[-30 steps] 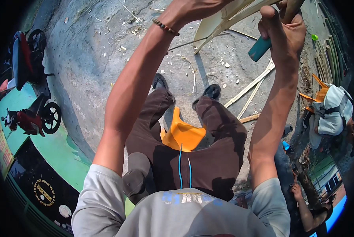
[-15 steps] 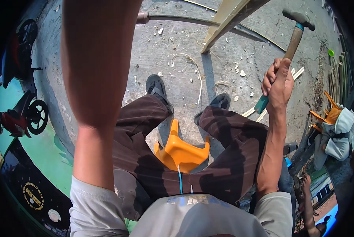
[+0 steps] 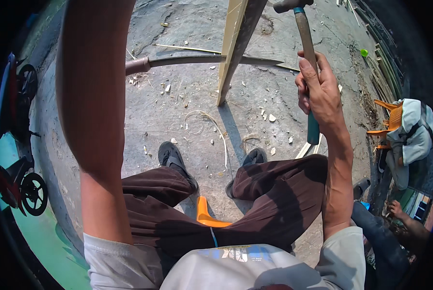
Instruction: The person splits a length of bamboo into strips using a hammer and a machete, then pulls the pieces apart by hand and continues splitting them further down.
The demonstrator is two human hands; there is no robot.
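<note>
My right hand (image 3: 320, 92) is wrapped round the handle of a hammer (image 3: 306, 36), which has a wooden shaft and a teal grip. The dark hammer head is raised at the top edge, right of a pale split piece of bamboo or wood (image 3: 228, 53). Crossing that piece is a long-bladed machete (image 3: 187, 61); part of its blade is covered by the piece, and its tip sticks out to the right. My left forearm (image 3: 93, 106) rises along the left and covers the machete handle's end. My left hand lies beyond the top edge, out of sight.
An orange plastic stool (image 3: 204, 215) shows between my legs. Pale chips and a curled strip (image 3: 221, 130) lie on the concrete. At right, a seated person (image 3: 415, 130) is beside an orange chair (image 3: 395, 117) and stacked poles (image 3: 386, 63). A motorbike (image 3: 23, 188) stands left.
The view has tilted upward, so the machete and the pale piece appear lower. My right hand with the hammer has moved left, nearer the piece, and the hammer stands more upright.
</note>
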